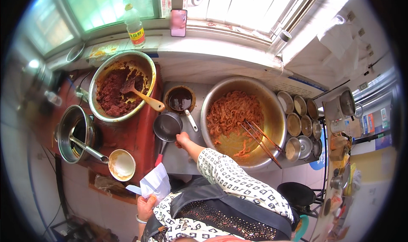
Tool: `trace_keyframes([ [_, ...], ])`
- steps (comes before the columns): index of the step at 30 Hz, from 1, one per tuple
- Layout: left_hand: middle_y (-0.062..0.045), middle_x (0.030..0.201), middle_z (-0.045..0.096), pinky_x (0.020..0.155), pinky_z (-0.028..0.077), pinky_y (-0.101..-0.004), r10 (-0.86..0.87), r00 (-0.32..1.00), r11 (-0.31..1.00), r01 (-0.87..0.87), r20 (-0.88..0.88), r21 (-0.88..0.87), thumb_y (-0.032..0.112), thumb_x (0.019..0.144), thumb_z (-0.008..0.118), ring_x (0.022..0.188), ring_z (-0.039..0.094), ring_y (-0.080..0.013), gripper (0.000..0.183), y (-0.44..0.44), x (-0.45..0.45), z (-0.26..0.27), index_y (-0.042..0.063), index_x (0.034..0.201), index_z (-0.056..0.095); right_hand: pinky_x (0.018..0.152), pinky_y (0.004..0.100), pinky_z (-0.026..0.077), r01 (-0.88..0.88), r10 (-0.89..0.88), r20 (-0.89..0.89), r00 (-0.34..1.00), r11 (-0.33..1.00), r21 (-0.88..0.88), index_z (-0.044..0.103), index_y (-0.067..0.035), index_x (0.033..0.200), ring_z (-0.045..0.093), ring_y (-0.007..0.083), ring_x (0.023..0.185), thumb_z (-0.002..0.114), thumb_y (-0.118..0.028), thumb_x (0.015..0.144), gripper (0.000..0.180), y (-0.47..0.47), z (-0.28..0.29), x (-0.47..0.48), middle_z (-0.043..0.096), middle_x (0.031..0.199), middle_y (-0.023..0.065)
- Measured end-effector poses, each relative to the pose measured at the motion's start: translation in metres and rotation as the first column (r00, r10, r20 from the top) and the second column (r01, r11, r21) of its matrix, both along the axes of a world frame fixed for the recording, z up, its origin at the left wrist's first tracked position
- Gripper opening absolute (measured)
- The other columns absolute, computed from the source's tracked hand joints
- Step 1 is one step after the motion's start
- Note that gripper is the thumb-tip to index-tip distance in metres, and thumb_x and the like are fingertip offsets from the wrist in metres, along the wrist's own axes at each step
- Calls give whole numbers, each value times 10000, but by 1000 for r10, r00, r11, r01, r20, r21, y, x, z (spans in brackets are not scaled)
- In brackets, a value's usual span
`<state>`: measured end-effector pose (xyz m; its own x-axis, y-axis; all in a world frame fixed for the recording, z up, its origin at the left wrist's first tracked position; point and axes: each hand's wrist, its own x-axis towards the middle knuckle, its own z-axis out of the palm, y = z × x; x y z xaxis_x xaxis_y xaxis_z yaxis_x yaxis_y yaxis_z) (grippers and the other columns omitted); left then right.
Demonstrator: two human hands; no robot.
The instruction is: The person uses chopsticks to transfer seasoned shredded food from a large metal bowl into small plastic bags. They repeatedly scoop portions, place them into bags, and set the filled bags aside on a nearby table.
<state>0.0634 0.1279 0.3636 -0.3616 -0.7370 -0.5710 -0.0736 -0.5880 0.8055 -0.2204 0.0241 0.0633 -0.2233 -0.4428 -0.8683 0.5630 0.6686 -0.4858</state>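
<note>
My left hand [146,207] is at the lower left, holding a white paper or plastic packet [156,182]. My right hand [182,140] reaches forward, fingers curled, at the right rim of a small dark grey saucepan [166,127]; whether it grips the rim is unclear. The saucepan looks empty, and its red-tipped handle [159,159] points towards me. Just beyond it sits a pan of dark brown liquid [180,99] with a metal handle. To the right, a large metal basin [208,92] holds reddish shredded food [236,111], with long chopsticks [261,143] resting across its rim.
On the red-covered table [111,133] stand a basin of dark red paste [118,95] with a wooden spoon [145,98], a metal pot [76,114] with a ladle, and a smeared bowl [122,165]. Several small tins [293,124] stand right. A bottle [135,28] and phone [178,23] line the sill.
</note>
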Motion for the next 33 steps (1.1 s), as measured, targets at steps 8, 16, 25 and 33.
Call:
trace_keyframes([
  [8, -77, 1046, 644, 803, 504, -316, -58, 980, 982, 22, -190, -187, 142, 840, 680, 909, 622, -163, 379, -30, -6, 33, -37, 1156, 572, 463, 290, 444, -325, 303, -116, 946, 882, -342, 575, -24, 821, 541, 147, 527, 553, -253, 927, 254, 55, 156, -1, 568, 677, 57],
  [16, -5, 835, 623, 658, 442, -264, -319, 947, 782, 248, -26, -572, 73, 854, 663, 747, 538, -77, 133, -62, -67, 29, 3, 964, 636, 697, 277, 487, -745, 404, -628, 666, 398, -535, 647, 5, 983, 575, 100, 752, 635, -212, 881, 240, 88, 318, 35, 636, 818, 37],
  [25, -20, 889, 651, 701, 475, -230, -278, 960, 870, 232, -44, -436, 85, 871, 659, 806, 584, -76, 177, -62, -72, 11, -17, 1016, 652, 819, 291, 502, -247, 387, 24, 922, 633, -733, 633, 11, 1078, 620, 131, 890, 612, -191, 907, 266, 76, 289, 39, 665, 974, 53],
  [33, 80, 639, 493, 477, 304, -189, 8, 997, 962, -30, -81, -271, 65, 872, 598, 556, 390, 1, 236, -58, -48, -23, 102, 660, 501, 860, 338, 493, 112, 240, 387, 890, 708, -697, 575, 25, 1134, 626, 185, 948, 572, -217, 938, 312, 74, 266, 36, 650, 1043, 98],
])
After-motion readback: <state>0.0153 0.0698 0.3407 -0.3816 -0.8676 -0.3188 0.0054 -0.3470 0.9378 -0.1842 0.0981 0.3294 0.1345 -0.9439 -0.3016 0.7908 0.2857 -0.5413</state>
